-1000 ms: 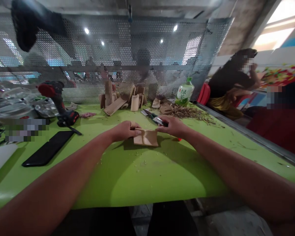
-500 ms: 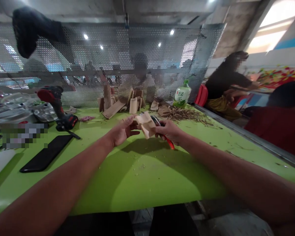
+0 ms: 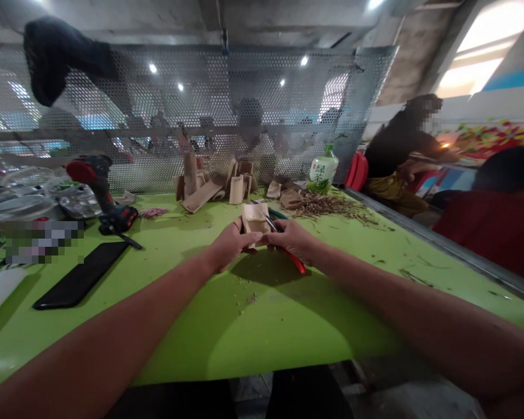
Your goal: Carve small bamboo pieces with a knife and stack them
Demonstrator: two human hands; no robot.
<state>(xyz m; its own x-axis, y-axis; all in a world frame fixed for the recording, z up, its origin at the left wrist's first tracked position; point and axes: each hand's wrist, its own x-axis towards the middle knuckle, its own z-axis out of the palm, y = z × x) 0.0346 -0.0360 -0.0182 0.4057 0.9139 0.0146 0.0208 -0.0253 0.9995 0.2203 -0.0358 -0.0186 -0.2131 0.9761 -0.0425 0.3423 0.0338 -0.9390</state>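
Left hand (image 3: 229,247): bare, no glove; broad back, fingers partly hidden at this angle.
Right hand (image 3: 294,241): bare as well, same broad back; fingertips too small to make out nails.
Left forearm (image 3: 100,331): bare skin up to the frame edge, smooth-looking, tapering to a narrow wrist; no band or watch on it.
Right forearm (image 3: 419,308): bare, same long taper, slightly blurred toward the frame edge; no markings seen.
Sleeves: none show on either forearm.
Trousers (image 3: 174,401): dark, near black, matte cloth, plain where visible; only a strip shows at the bottom edge, below the table, with two legs apart.
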